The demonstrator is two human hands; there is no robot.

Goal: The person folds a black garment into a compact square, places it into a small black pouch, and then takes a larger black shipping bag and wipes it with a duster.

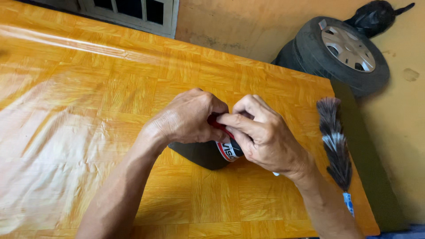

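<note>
Orange, wood-grain-patterned plastic sheeting covers the surface (88, 115), glossy and creased toward its left side. Head view: both hands meet near the middle of the surface over a small dark bottle (228, 150) with a white and red label and a red cap (215, 121). The left hand (190, 117) is clenched over the top of the bottle, knuckles upward, covering most of the cap; only a sliver of red shows between the two hands. The right hand (263, 135) grasps the bottle from the right side, its index finger laid across the neck and touching the left hand's fingers. The bottle's base is hidden behind the hands, so whether it rests on the surface cannot be told; a dark shadow lies on the sheeting just beneath it. To the right, near the surface's edge, a feather duster (335, 144) with dark and grey plumes lies lengthwise, well apart from the hands, its blue-and-white handle end by the right forearm. Beyond the far right corner, a car tyre (341, 51) with a silver hubcap leans against a yellowish wall (248, 26), with a black bag (374, 15) above it.
</note>
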